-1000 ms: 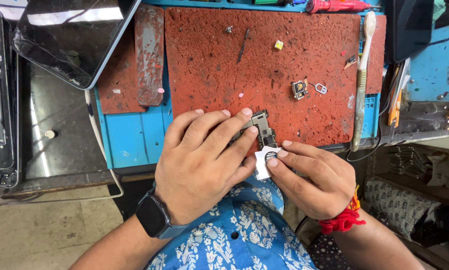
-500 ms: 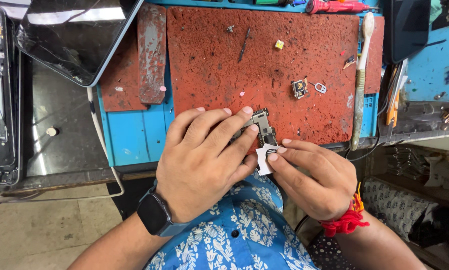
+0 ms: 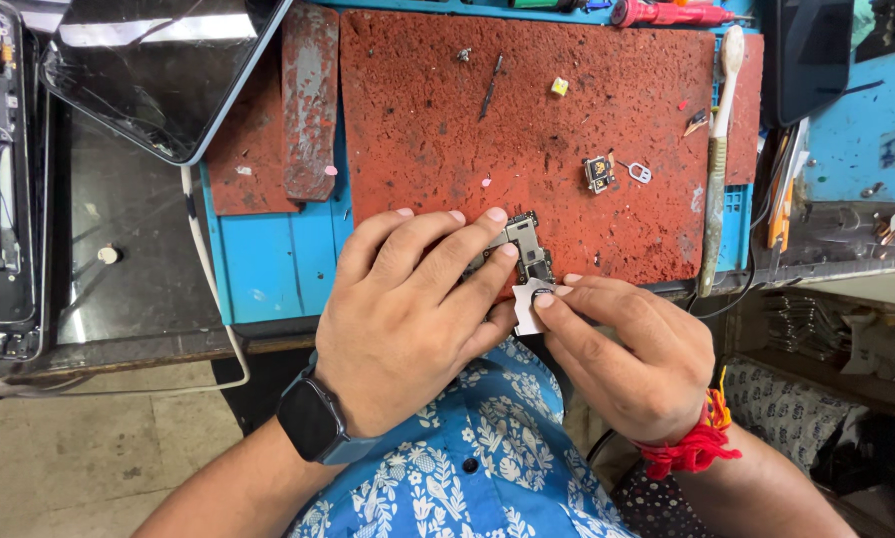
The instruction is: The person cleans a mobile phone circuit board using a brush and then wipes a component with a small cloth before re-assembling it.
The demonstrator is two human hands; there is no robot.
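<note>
Here we pin a small grey metal-shielded circuit board (image 3: 523, 249) to the worn red rubber mat (image 3: 527, 139) on the desk with our left hand (image 3: 407, 314), fingers closed over it to steady it. Just beside, our right hand (image 3: 627, 349) pinches a small white paper scrap (image 3: 527, 309) against the board's near end.

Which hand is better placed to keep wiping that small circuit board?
Right. The right hand already pinches the white wipe against the circuit board at its near end. The left hand is spread over the board, pinning it to the red mat.
</note>
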